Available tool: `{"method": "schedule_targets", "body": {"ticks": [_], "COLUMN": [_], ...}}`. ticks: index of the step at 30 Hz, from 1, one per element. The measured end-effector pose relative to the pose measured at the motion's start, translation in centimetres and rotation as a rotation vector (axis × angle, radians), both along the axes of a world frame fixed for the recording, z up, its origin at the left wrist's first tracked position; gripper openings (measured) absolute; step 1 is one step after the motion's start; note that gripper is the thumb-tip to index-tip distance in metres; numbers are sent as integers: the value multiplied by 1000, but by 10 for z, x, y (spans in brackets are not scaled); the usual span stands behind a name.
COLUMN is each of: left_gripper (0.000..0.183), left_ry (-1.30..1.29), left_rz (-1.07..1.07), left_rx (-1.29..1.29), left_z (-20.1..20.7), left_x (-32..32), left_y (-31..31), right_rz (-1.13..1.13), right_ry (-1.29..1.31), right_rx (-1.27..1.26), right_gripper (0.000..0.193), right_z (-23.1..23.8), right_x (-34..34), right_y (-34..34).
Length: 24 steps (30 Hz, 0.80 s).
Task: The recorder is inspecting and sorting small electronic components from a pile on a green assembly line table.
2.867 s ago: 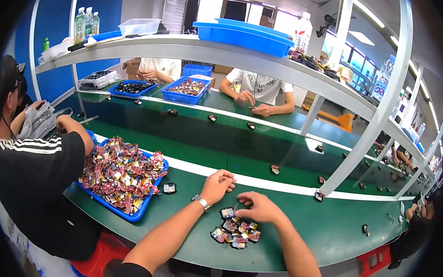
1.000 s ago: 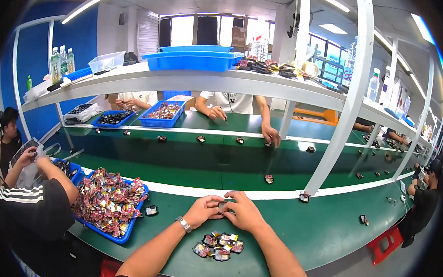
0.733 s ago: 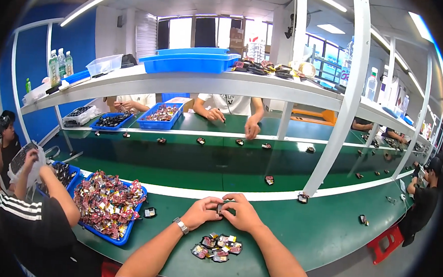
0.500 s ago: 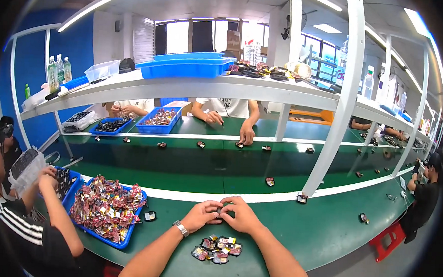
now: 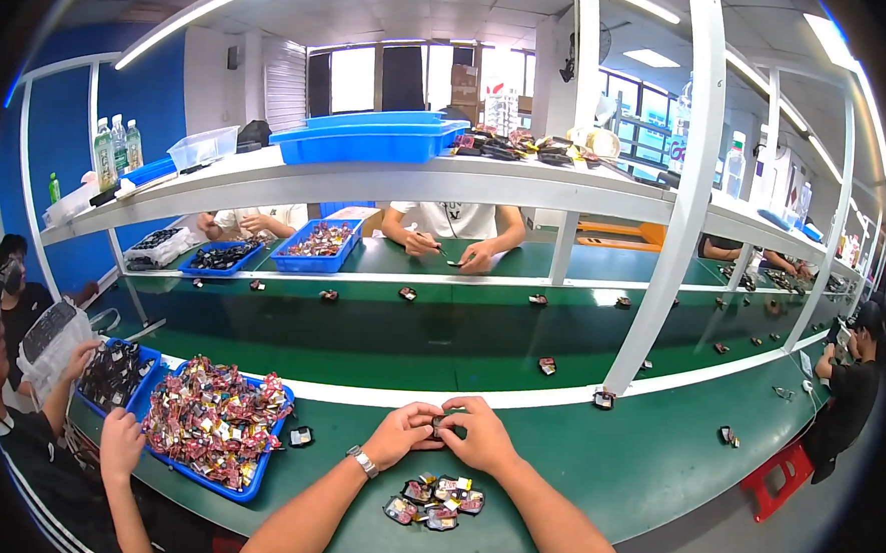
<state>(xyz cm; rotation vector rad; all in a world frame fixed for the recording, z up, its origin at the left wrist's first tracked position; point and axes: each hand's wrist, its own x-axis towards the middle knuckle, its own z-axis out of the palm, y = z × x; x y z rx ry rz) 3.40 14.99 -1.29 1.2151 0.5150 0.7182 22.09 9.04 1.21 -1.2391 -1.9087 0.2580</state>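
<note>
My left hand (image 5: 405,437), with a metal-banded watch at the wrist, and my right hand (image 5: 479,439) meet over the green table. Both are closed, thumbs and fingertips pinching a small dark part (image 5: 438,428) between them; the fingers cover most of it. Just below, between my forearms, lies a cluster of small black-cased electronic modules (image 5: 437,501) with red, silver and yellow pieces. One more module (image 5: 300,436) rests alone to the left, beside a blue tray (image 5: 241,493) heaped with small red-and-silver electronic parts.
A second blue tray (image 5: 154,354) holds black pieces, near a co-worker's hands (image 5: 122,444) at my left. Beyond a white rail, spaced modules (image 5: 546,366) lie on the green conveyor belt (image 5: 390,324). A slanting white post (image 5: 669,228) stands ahead right, under a shelf (image 5: 388,182) with blue bins.
My hands stay almost in place around the small part. The left co-worker's arms have moved apart, one hand nearer the heaped tray. Across the belt, a person's hands have drawn back. Belt modules have shifted slightly right.
</note>
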Motion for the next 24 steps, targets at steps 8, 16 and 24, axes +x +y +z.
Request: {"method": "schedule_targets", "body": {"ticks": [8, 16, 24], "left_gripper": [28, 26, 24], "left_ry": [-8, -55, -121], "left_rz": [15, 31, 27], "left_rx": [-24, -32, -28], "left_z": [0, -2, 1], "left_x": [0, -2, 0], "left_y": [1, 1, -1], "right_rz": [-46, 19, -37], "right_ry": [2, 47, 66], "right_rx": [118, 80, 84], "right_gripper": [9, 10, 10], "right_z": [-3, -3, -2], "right_x": [-8, -7, -9], "right_y": [-1, -2, -4]}}
